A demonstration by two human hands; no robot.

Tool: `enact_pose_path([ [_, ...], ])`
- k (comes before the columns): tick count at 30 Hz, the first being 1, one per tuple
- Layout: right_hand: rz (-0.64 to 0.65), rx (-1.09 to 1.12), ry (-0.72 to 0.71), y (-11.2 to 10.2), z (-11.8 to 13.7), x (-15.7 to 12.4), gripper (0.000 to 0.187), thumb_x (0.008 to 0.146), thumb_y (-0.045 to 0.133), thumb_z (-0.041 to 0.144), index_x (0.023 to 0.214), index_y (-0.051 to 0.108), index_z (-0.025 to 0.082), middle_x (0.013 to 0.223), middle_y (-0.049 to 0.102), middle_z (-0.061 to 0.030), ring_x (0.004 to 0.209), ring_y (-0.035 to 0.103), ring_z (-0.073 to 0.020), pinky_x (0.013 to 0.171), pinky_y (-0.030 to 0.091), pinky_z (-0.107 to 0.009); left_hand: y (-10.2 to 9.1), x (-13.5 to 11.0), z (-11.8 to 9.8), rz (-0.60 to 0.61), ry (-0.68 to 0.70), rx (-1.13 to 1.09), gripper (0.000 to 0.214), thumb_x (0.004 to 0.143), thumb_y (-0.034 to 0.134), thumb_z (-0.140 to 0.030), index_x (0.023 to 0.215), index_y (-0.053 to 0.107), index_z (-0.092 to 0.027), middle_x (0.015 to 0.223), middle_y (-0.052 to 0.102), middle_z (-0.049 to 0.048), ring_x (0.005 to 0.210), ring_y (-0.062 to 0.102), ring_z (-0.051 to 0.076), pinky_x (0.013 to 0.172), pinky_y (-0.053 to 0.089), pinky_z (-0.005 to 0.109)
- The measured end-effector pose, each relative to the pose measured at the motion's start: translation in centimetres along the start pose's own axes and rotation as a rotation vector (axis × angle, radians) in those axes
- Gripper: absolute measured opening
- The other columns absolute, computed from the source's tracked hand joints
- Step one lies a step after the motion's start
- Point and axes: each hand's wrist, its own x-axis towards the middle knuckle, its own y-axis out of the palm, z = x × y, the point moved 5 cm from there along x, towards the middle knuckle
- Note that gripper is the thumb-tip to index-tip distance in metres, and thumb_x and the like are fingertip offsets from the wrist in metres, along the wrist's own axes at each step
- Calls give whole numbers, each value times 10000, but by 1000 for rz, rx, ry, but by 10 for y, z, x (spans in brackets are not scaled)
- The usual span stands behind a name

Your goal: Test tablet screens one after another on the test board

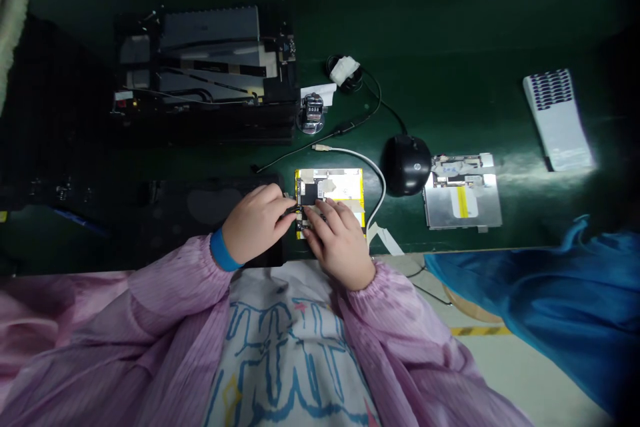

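In front of me lies a tablet-like electronic assembly (355, 181), with a yellow-edged silver pack, a circuit board and strips of tape. My left hand (257, 223) is at its left edge, thumb and forefinger pinched on a small black connector piece (296, 210); its exact kind is partly hidden. My right hand (343, 240) lies over the lower right of the assembly, fingers stretched and slightly apart, tips touching the circuit board. Under my left wrist is a dark flat panel (200, 207), reaching left along the table edge.
A stack of opened dark devices (210, 80) stands at back left, beside a metal tally counter (313, 113). A white cable (383, 190) curves past a round black HP device (407, 165). Another silver assembly (463, 207) and a white ridged object (557, 120) lie rightward. Blue cloth (550, 293) hangs at right.
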Motion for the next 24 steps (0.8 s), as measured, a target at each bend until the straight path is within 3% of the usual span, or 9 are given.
enact_pose_path([
  [3,-2,5,9,0,1,0,366,926,486,290,1247,566,135,1257,569,-144,1189,475,-293,1023,404,-484,-33,-10,5,-87,-68,-75,294,866,580,-269,1127,614,-137,914,604,75,833,591,192,761,510,318],
  [5,1,23,11,0,1,0,380,924,493,317,1256,559,144,1262,565,-142,1184,478,-289,1023,403,-487,-63,-25,21,-178,-188,-60,287,869,570,-281,1133,608,-175,901,601,55,797,592,174,745,511,301],
  [8,0,62,13,-4,1,1,417,912,515,377,1258,554,149,1258,563,-145,1173,482,-290,1013,411,-490,-106,-65,64,-333,-517,123,255,848,575,-304,1057,637,-174,859,594,47,749,584,174,711,508,299],
  [9,5,80,18,-5,1,2,419,908,520,390,1251,558,154,1250,566,-142,1153,493,-287,997,425,-483,-113,-80,80,-307,-650,189,302,822,601,-333,1072,632,-167,887,598,53,750,587,183,693,509,304],
  [11,24,125,32,-9,-1,6,403,905,524,407,1225,572,167,1215,580,-134,1093,527,-276,948,461,-463,-115,-108,108,-202,-835,294,377,781,627,-394,1071,619,-152,862,606,57,795,589,224,720,502,342],
  [14,-20,198,66,-15,-8,16,396,900,528,406,1197,562,146,1183,586,-150,1082,545,-276,922,477,-450,-101,-132,133,-86,-924,179,404,775,614,-431,1055,605,-140,843,613,53,771,584,218,724,491,333],
  [18,-109,168,70,-12,-16,31,421,897,529,377,1217,496,105,1250,551,-197,1165,509,-306,944,446,-485,-90,-143,147,-210,-1028,-24,332,729,676,-386,948,590,-151,786,585,20,700,556,171,680,481,298],
  [24,-203,106,122,0,-21,34,367,901,491,353,1183,501,118,1079,626,-168,984,580,-299,826,474,-473,-84,-152,160,-314,-1023,-428,360,720,728,-336,940,522,-140,831,636,40,744,599,158,705,504,306],
])
